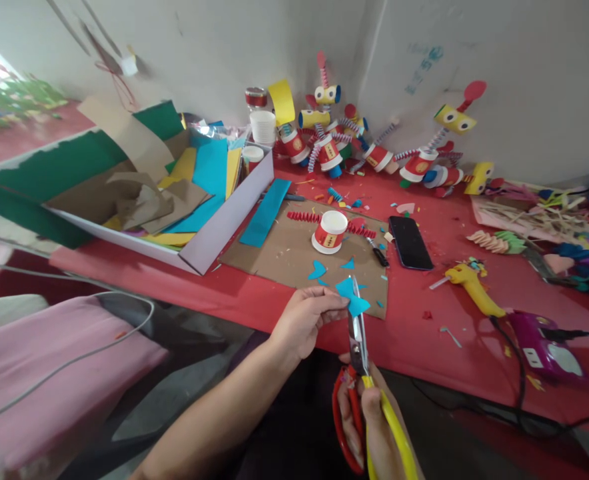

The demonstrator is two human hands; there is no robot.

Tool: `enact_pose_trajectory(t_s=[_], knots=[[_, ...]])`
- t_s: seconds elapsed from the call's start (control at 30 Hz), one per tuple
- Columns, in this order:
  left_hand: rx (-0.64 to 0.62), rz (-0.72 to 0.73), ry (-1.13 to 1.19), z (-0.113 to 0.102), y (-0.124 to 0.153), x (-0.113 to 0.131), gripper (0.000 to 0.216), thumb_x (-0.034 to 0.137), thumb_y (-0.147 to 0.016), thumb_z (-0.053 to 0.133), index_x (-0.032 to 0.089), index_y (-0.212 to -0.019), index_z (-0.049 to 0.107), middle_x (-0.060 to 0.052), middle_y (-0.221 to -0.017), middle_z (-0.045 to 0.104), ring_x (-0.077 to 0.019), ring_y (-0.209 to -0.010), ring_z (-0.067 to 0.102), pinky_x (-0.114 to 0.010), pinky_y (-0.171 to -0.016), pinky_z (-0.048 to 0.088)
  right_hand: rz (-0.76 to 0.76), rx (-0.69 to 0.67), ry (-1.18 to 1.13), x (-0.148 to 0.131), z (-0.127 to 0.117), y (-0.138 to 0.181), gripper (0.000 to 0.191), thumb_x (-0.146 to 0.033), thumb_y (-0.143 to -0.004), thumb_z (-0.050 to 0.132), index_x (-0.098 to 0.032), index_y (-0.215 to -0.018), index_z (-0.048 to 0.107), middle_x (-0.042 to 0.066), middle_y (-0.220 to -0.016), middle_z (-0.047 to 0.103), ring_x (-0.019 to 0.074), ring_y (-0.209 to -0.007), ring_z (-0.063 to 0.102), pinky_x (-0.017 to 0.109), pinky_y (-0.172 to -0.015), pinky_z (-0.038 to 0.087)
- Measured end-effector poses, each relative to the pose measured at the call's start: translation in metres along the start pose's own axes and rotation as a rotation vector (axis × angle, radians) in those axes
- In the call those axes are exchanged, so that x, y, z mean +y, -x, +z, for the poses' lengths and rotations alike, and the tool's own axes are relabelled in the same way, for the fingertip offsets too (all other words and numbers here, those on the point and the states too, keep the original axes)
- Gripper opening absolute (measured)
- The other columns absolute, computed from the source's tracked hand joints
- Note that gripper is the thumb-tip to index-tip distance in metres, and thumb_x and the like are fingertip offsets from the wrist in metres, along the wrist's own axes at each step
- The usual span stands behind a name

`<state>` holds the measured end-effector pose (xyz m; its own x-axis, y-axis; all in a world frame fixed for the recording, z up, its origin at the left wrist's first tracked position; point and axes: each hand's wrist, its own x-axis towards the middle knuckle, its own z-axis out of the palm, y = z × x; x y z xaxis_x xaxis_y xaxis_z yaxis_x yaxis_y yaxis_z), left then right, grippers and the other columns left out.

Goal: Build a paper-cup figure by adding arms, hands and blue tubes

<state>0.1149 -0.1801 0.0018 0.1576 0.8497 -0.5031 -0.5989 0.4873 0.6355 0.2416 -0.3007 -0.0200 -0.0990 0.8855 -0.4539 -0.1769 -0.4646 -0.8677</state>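
My left hand (pixel 304 321) pinches a small blue paper piece (pixel 350 295) just above the table's near edge. My right hand (pixel 374 427) is closed on the red and yellow handles of a pair of scissors (pixel 358 337), whose blades point up and meet the blue piece. Beyond them lies a brown cardboard sheet (pixel 284 257) with an upturned white paper cup (pixel 330 231) that has red folded paper arms, and small blue cut shapes (pixel 317 271) near it.
A red table (pixel 424 347) holds a black phone (pixel 409 242), a yellow glue gun (pixel 474 288), a purple power strip (pixel 544 347) and a white box (pixel 224 223) of coloured paper at left. Several paper-cup figures (pixel 374 143) stand along the wall. A long blue strip (pixel 265 212) leans by the box.
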Motion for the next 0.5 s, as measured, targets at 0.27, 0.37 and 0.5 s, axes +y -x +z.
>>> enact_pose_trajectory(t_s=[0.27,0.37,0.5], knots=[[-0.016,0.005,0.000,-0.0007,-0.0004,-0.0010,0.022,0.018,-0.057,0.082,0.011,-0.058,0.061,0.001,-0.058,0.059,-0.0073,-0.056,0.057,-0.024,-0.069,0.050,0.026,0.025,-0.047,0.0041,0.0027,0.0015,0.072,-0.078,-0.077,0.049,-0.024,-0.124,0.042,-0.009,-0.061,0.050,-0.0003,-0.031,0.027,0.012,-0.028,0.025],[-0.011,-0.006,-0.007,0.0000,0.0001,-0.0002,0.024,0.018,-0.055,0.082,0.012,-0.057,0.059,0.001,-0.058,0.060,-0.0080,-0.056,0.058,-0.025,-0.069,0.051,0.008,0.029,-0.044,0.0072,0.0056,0.0026,0.068,-0.078,-0.078,0.047,-0.025,-0.122,0.044,-0.009,-0.061,0.050,0.0001,-0.031,0.029,0.011,-0.028,0.026],[-0.010,0.033,-0.020,-0.0028,0.0017,0.0048,0.029,0.019,-0.054,0.082,0.013,-0.056,0.054,0.004,-0.054,0.055,-0.0060,-0.052,0.054,-0.021,-0.062,0.049,-0.030,0.073,-0.068,0.0016,0.0045,0.0032,0.066,-0.077,-0.081,0.044,-0.025,-0.121,0.045,-0.008,-0.061,0.049,0.0006,-0.032,0.027,0.012,-0.028,0.026]])
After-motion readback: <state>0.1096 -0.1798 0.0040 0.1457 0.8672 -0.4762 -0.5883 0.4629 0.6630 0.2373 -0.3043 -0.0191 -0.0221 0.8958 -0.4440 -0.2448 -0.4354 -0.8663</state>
